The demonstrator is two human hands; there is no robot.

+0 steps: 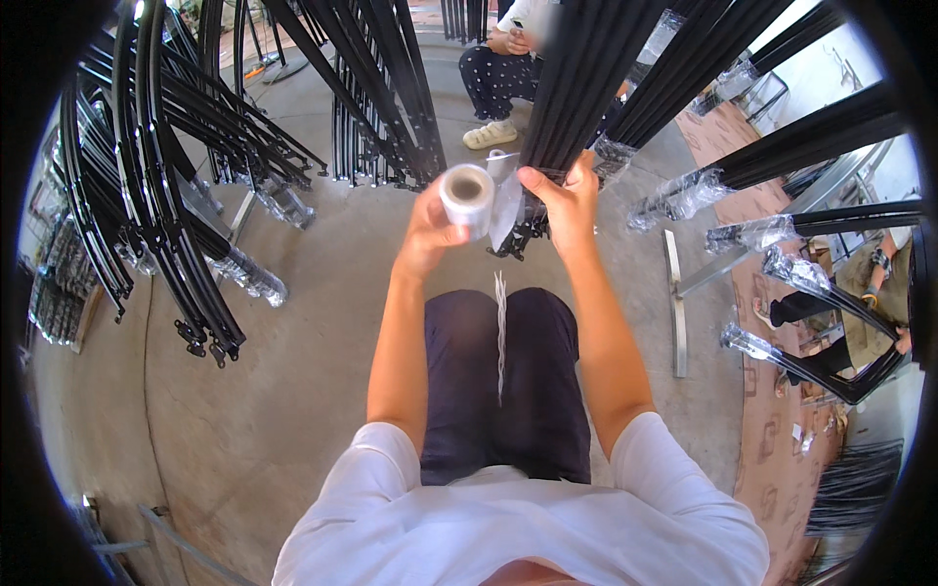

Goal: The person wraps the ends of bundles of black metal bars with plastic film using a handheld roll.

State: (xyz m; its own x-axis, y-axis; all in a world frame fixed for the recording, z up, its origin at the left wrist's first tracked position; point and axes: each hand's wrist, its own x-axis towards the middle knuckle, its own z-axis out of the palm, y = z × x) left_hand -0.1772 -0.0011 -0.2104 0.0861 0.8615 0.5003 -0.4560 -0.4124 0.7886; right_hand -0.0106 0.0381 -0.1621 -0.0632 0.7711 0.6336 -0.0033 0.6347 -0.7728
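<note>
My left hand is closed around a roll of clear plastic wrap with a cardboard core. A loose strip of film stretches from the roll toward a bundle of black metal tubes standing in front of me. Against the right side of that bundle rests my right hand, thumb and fingers gripping the tubes near their lower end. The bundle's bottom ends, with small brackets, show between my hands. A hank of white string lies over my dark trousers.
More black tubes lean at the left, several wrapped in film at their ends. Wrapped bundles point in from the right, beside a metal bar on the concrete floor. One person crouches ahead; another is at the far right.
</note>
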